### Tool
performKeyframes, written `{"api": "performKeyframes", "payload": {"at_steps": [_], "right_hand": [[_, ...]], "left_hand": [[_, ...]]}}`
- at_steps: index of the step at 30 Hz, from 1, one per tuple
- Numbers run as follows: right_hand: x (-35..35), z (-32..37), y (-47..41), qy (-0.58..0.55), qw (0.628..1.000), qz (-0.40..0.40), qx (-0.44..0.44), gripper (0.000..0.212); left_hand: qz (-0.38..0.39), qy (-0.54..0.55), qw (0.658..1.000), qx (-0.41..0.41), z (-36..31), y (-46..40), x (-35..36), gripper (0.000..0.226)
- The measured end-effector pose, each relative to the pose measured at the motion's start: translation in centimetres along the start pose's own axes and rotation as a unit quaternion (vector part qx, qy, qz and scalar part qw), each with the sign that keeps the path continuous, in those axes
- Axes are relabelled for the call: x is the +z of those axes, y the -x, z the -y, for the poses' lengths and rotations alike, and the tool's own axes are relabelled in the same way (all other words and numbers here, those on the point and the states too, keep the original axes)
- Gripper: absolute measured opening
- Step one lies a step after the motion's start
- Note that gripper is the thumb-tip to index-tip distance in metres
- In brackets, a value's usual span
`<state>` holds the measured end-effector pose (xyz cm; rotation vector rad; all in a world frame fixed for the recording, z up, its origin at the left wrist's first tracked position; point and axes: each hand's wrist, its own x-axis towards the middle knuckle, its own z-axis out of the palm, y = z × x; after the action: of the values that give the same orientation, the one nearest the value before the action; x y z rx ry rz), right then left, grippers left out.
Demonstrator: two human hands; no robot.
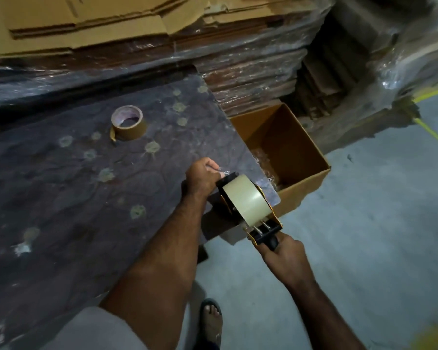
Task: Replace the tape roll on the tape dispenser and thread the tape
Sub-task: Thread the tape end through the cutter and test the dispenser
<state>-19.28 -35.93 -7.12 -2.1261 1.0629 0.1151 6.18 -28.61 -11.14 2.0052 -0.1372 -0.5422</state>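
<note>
A black and orange tape dispenser [259,229] hangs over the table's near right corner, with a pale clear tape roll [245,199] mounted on it. My right hand [285,253] grips its black handle from below. At the dispenser's far end my left hand [202,176] pinches the loose, crinkled end of the clear tape [224,171] between thumb and fingers. A brown tape roll [129,123], nearly used up, lies flat on the table farther back, with a short tab sticking out at its left.
The table [74,198] has a dark patterned cover under clear plastic. An open cardboard box [301,157] stands on the floor at its right corner. Wrapped stacks of flat cardboard [238,59] rise behind. Grey floor with a yellow line [435,137] lies to the right. My sandalled foot [211,322] is below.
</note>
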Motion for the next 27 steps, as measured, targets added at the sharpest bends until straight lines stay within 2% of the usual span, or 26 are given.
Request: {"api": "performKeyframes", "payload": {"at_steps": [4,8,11,14,16,19,24,27], "right_hand": [[0.5,-1.0,-1.5,-0.026,1.0,0.004,0.007,0.04],[0.6,-1.8,-1.9,-0.027,0.999,0.019,0.016,0.04],[0.5,-2.2,-1.6,-0.041,0.999,0.027,0.019,0.037],[0.3,-2.5,-1.2,-0.071,0.997,0.034,0.027,0.033],[0.3,-2.5,-1.2,-0.069,0.997,0.028,0.02,0.036],[0.1,-2.3,-1.1,-0.042,0.999,0.025,0.017,0.04],[-1.6,-3.9,0.7,0.006,0.999,0.03,0.034,0.033],[-1.9,-6.0,2.4,0.006,0.998,0.025,0.059,0.032]], "left_hand": [[0.001,-0.091,0.991,0.098,0.6,-0.1,0.5,0.035],[-0.036,-0.207,0.952,0.222,0.9,0.9,0.3,0.044],[-0.018,-0.261,0.926,0.272,0.5,1.1,0.2,0.029],[0.051,-0.283,0.915,0.282,0.2,1.2,-0.1,0.025],[0.07,-0.305,0.907,0.282,0.4,1.3,-0.3,0.026],[0.07,-0.333,0.895,0.287,0.9,2.1,-0.3,0.03],[0.046,-0.391,0.872,0.291,1.6,3.8,0.5,0.041],[0.036,-0.46,0.84,0.287,1.6,4.5,0.9,0.064]]}}
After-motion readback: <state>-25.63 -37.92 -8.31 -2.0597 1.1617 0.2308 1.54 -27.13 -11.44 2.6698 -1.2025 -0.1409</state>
